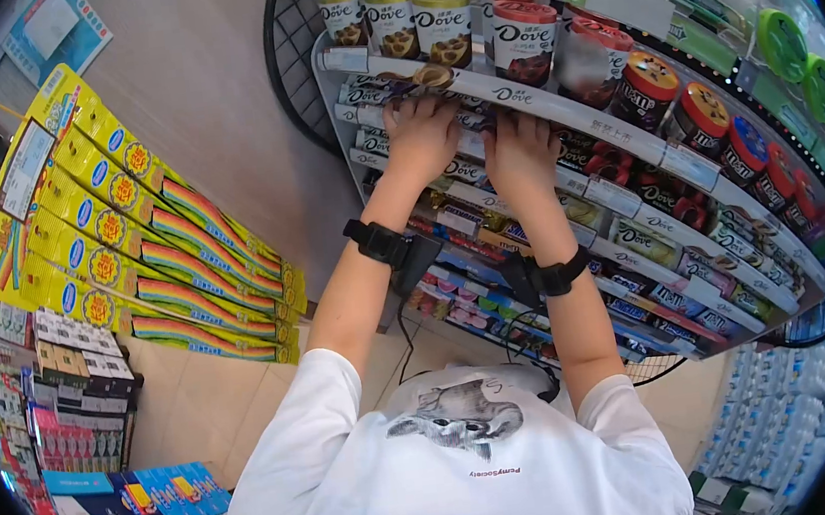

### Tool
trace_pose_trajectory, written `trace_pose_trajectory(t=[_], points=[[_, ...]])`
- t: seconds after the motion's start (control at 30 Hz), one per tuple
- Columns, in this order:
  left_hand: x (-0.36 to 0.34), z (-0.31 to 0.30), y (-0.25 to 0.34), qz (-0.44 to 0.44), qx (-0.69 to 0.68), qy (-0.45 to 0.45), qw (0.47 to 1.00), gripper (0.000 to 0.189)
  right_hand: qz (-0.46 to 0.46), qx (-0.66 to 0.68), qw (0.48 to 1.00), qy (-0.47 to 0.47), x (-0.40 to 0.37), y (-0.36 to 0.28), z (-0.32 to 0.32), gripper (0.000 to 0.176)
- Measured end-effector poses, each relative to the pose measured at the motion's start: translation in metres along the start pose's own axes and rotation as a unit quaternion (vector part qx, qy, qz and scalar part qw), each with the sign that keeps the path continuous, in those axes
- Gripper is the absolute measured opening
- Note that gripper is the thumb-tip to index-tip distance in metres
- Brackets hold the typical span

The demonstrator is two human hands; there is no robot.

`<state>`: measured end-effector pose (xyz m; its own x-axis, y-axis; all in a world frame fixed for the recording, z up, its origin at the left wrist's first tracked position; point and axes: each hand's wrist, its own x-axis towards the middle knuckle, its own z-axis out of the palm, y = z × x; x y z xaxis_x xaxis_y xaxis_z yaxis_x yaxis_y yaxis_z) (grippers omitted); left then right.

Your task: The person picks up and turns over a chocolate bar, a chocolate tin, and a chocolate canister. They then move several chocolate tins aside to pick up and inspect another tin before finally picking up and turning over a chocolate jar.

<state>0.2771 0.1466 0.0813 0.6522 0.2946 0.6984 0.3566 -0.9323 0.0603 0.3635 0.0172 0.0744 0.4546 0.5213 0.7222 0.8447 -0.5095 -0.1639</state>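
Both of my hands reach into the row of Dove chocolate packs (583, 154) just under the shelf lip marked Dove (568, 105). On the left, my left hand (423, 138) rests with fingers apart over the packs, its fingertips near the shelf's underside. Beside it, my right hand (522, 155) has its fingers stretched forward beneath the lip, and their tips are partly hidden. I see no pack clearly gripped in either hand. Above the lip stand gold-lidded Dove tubs (442, 28) and red-lidded Dove tubs (524, 43).
M&M's tubs (648, 87) continue along the curved rack to the right. Lower tiers hold more candy bars (629, 305). Yellow candy bags with rainbow strips (118, 228) hang at left. Boxes (82, 363) are stacked on the left side, and bottled water packs (772, 421) stand at lower right.
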Motion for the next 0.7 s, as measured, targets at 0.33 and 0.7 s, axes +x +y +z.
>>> trace_pose_trajectory(t=[0.33,0.7], points=[[-0.004,-0.026,-0.015,0.036,-0.105,0.038,0.993,0.025,0.063,0.215,0.974,-0.036,0.002,-0.004,-0.014,0.022],[-0.044,-0.098,0.004,-0.197,-0.681,-0.117,0.696,0.047,0.335,0.635,0.695,-0.048,-0.027,0.003,-0.102,0.022]])
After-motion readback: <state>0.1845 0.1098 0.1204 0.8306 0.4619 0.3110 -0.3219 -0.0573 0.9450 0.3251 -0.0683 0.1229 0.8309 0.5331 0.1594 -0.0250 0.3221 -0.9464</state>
